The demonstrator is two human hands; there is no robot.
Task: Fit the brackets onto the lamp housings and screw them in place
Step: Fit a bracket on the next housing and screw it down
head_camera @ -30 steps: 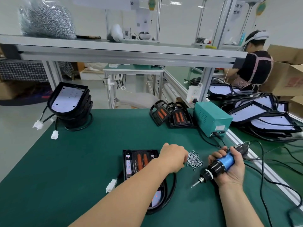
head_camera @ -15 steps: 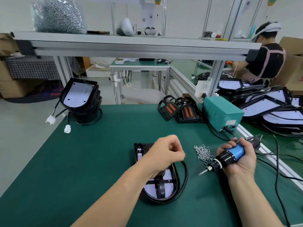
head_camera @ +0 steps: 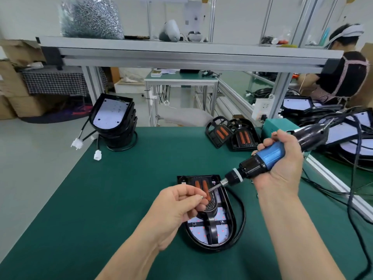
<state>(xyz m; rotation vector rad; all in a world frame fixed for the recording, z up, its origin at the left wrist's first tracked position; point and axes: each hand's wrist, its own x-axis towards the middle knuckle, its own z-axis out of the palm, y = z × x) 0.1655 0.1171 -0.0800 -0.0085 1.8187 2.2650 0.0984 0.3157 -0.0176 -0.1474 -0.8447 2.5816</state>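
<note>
We see a green mat covering the bench, floor to the left. 1 lamp housing lies flat on the mat near the front edge, between our 2 forearms, its black cable looped round the right side. A bracket with 2 orange strips lies on top of it. Left hand hovers over the housing, thumb and forefinger pinching a small screw. Right hand is wrapped round a blue and black electric screwdriver, tilted down to the left, bit tip just beside the screw.

Back left on the mat: a stack of housings, tilted, white connectors hanging off the edge. Back right: 2 spare brackets leaning by a green power box. Past an aluminium rail on the right, a pile of more housings and cables on the next bench.

An aluminium shelf spans overhead, with a clear bag of screws on it. Behind: a small green-topped table, cardboard boxes at left, another person in a dark top working at far right.
</note>
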